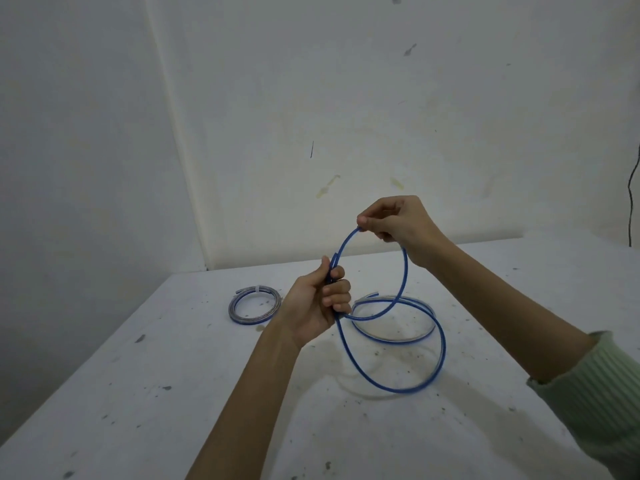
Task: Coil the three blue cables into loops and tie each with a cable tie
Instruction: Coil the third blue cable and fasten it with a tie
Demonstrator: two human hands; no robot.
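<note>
A blue cable (405, 271) is held up over the table, bent into one upper loop and a larger lower loop that hangs down to about table level. My left hand (317, 306) grips it where the strands cross, with the short cable end sticking up past the thumb. My right hand (394, 221) pinches the top of the upper loop between thumb and fingers. A coiled blue cable (254, 304) with a white tie at its top lies flat at the back left. A third blue cable (394, 337) lies loosely curled on the table behind the held one.
The white table (173, 393) is speckled with dark marks and runs to a stained white wall (346, 116) at the back. A thin black cord (630, 202) hangs down the wall at the far right. A pale green sleeve (602, 386) covers my right forearm.
</note>
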